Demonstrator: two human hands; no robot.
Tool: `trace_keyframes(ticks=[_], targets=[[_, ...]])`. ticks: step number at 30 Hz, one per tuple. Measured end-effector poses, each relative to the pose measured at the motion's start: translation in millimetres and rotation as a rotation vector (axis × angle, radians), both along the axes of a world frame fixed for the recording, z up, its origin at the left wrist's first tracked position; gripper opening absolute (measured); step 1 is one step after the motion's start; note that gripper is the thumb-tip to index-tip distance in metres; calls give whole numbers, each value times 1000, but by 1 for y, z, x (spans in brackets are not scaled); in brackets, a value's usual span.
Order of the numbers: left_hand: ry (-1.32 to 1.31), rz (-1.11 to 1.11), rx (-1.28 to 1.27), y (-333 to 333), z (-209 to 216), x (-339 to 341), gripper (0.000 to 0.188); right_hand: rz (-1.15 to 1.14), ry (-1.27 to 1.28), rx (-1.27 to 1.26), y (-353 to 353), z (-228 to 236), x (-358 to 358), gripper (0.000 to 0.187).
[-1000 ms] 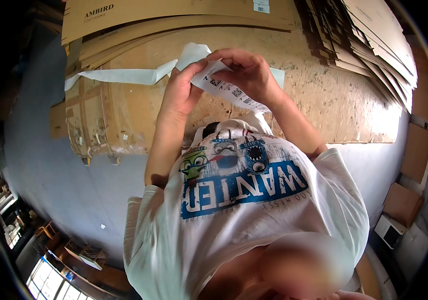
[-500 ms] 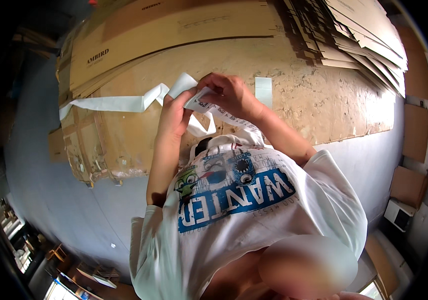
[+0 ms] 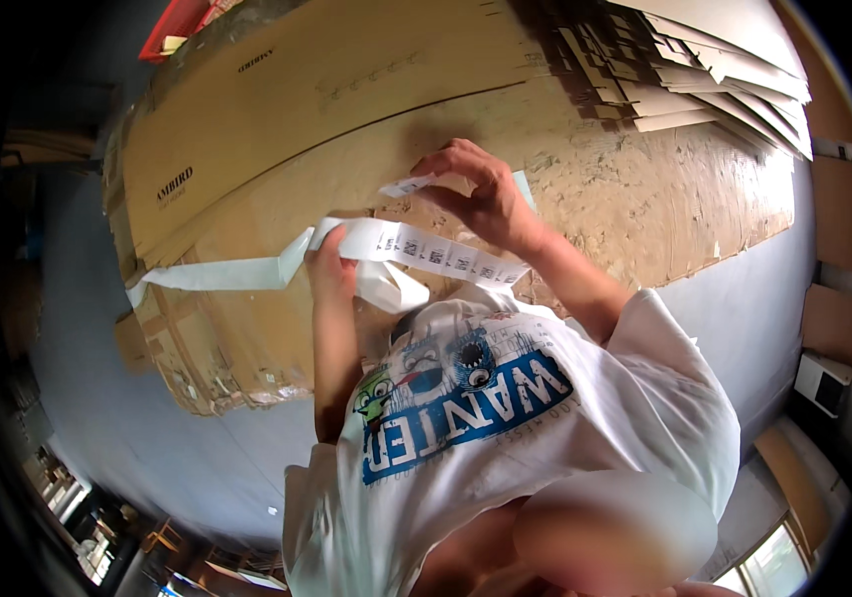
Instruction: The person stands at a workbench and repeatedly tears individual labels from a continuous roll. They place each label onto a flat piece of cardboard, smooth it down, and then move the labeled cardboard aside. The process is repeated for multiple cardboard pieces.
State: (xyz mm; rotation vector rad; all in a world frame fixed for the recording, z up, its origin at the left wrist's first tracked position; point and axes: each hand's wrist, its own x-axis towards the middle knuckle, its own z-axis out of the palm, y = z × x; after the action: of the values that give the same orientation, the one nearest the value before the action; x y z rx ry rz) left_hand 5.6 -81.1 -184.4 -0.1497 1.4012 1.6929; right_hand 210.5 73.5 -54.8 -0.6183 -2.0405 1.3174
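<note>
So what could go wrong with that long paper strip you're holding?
The long white paper strip of printed labels is pinched between the left hand and right hand; pulling apart could tear it. Its loose tail trails left over the flattened brown cardboard boxes and might snag or crease.

A worn particle-board table (image 3: 645, 199) carries flattened cardboard sheets (image 3: 277, 129) and a fanned cardboard stack (image 3: 705, 70).

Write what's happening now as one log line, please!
left hand: holds label strip | right hand: peels label | under: cardboard sheets
</note>
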Motion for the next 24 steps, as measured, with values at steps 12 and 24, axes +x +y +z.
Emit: trace_keyframes(ticks=[12,24], targets=[[-20,17,-62,16,12,-3,27,-446,-61,-294,206,-157,9,10],[-48,23,-120,38,0,-5,24,-486,-477,35,232,-181,-28,24]])
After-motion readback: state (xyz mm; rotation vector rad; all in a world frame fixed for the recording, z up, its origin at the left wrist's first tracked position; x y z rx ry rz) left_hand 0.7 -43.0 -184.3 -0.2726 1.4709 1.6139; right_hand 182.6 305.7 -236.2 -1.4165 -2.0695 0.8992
